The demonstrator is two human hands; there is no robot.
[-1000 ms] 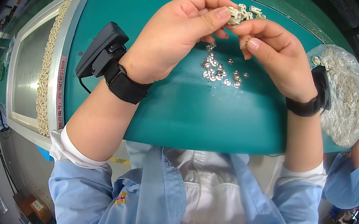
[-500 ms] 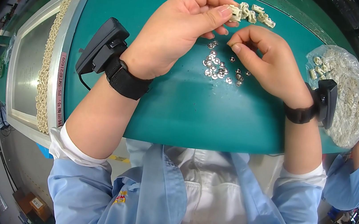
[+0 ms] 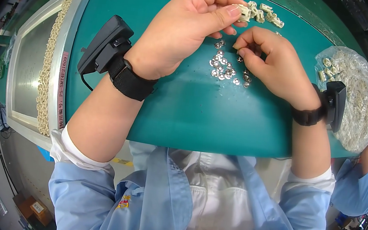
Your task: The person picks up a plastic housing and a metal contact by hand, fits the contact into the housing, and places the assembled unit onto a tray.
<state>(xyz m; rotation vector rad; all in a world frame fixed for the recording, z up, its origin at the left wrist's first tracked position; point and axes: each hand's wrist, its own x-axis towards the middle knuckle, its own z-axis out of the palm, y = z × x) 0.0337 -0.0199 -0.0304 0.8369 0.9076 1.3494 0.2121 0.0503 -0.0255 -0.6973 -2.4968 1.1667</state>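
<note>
Working over the green table [image 3: 184, 115], keeping wrists low and steady. Left hand [image 3: 180, 32] pinching a cream plastic piece [image 3: 243, 13] between thumb and forefinger; right hand [image 3: 273, 61] curled, fingertips closing on small metal washers [image 3: 226, 67] lying scattered just beneath and between both hands.

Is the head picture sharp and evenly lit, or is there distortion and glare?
Head view: strong fisheye bending along the green table edge, dark rim at the corners; even light, soft shadows under both hands; small metal rings glint slightly; centre sharp.
</note>
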